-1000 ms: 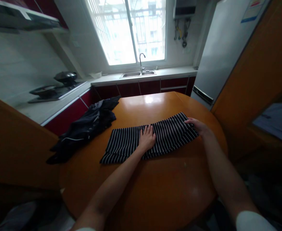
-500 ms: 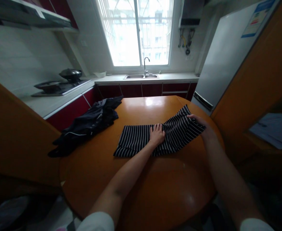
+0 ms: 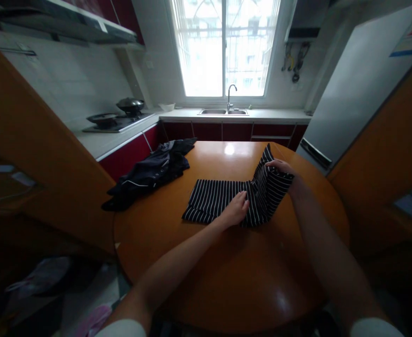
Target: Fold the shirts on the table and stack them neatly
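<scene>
A folded black cloth with white stripes [image 3: 211,199] lies on the wooden table [image 3: 227,276]. Its left part is flat, while its right part is raised and bent upward along a crease. My right hand [image 3: 283,169] grips the lifted right end, thumb and fingers closed around the edge. Near the crease, my left hand [image 3: 237,209] rests on the flat part, its fingers stretched out and holding nothing. What kind of garment the striped cloth is, I cannot tell. To the left, a crumpled dark garment [image 3: 153,171] with a white line hangs partly over the table's edge.
Beyond the table, a counter holds a sink [image 3: 215,112] with a tap. A wok [image 3: 130,105] and a pan [image 3: 102,119] sit on the stove at left. A grey refrigerator [image 3: 346,89] stands to the right. Pink cloth [image 3: 95,318] shows at lower left.
My right hand has lifted the cloth's right end and bent it up toward the left. My left hand has shifted down the cloth, nearer its front edge. The view has swung left.
</scene>
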A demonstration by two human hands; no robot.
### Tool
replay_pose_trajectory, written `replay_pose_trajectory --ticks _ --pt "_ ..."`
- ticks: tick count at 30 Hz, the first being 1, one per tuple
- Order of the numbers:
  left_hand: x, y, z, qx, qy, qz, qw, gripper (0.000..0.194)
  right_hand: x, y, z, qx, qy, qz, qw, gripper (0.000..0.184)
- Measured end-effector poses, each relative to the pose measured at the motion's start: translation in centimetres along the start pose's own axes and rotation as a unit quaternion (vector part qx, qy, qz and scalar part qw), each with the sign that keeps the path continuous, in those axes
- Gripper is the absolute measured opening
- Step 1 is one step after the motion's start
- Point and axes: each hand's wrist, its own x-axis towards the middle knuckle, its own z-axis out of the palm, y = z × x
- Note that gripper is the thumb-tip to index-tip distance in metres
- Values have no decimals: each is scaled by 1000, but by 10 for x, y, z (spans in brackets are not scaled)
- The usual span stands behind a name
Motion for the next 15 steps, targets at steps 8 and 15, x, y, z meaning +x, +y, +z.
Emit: replay_pose_trajectory --ticks 8,15 --pt "-22 -41 -103 -440 101 -138 882 50 15 -4 120 -24 -33 -48 998 15" --pt "-41 -73 -112 -404 163 -207 876 58 18 61 237 -235 -73 -24 969 32"
